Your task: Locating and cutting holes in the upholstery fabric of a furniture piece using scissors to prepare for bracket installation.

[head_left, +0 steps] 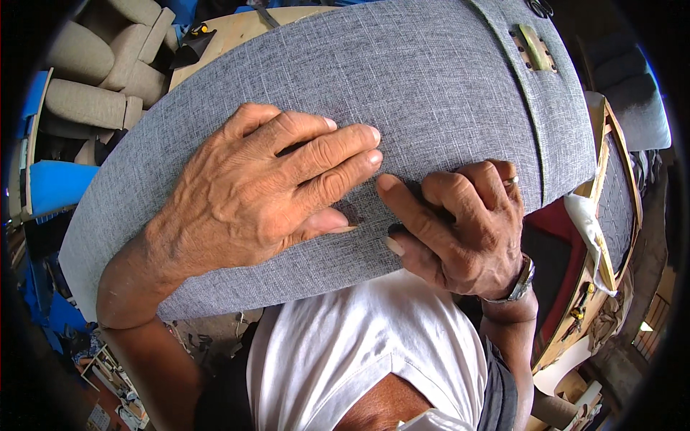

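A wide cushion-like panel covered in grey woven fabric (402, 86) lies across in front of me. Flat on its near part rests my left hand (266, 179), fingers stretched toward the right and thumb apart. My right hand (467, 223) touches the same fabric close by, thumb and index finger spread, the other fingers curled. I see nothing held in either hand, though the underside of the right one is hidden. A raised seam (530, 108) crosses the panel to the right. Beyond it is a slot with an olive-coloured piece (533, 49) in it.
Black-handled scissors (539, 7) lie at the far right. A wooden frame (611, 144) with dark backing stands at right, a yellow-and-black tool (581, 309) on its near edge. Beige sofa cushions (85, 104) are stacked at left. A wooden board (237, 32) shows behind the panel.
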{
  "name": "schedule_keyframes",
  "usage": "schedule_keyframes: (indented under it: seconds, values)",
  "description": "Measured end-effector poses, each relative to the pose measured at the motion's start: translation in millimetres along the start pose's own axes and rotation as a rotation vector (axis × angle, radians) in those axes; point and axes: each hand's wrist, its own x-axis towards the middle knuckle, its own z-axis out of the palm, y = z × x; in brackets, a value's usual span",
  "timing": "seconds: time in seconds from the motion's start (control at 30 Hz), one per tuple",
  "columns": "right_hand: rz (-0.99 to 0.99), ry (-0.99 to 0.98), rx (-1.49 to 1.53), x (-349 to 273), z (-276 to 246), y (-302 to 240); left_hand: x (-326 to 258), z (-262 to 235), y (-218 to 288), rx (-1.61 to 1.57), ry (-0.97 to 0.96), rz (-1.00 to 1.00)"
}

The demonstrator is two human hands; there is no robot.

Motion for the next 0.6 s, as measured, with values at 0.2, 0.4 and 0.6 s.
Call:
schedule_keyframes:
  seconds: [0.2,0.4,0.6]
  values:
    - [-0.057,0.095,-0.032,2.1,6.9,-0.1,-2.5,-0.1,-0.9,-0.002,-0.016,0.003]
    - [0.018,-0.039,-0.053,-3.5,-2.8,-6.0,0.3,-6.9,1.4,0.02,-0.059,-0.002]
    - [0.209,0.068,-0.167,-21.2,-7.0,-5.6,4.3,-12.7,3.7,0.036,-0.089,-0.008]
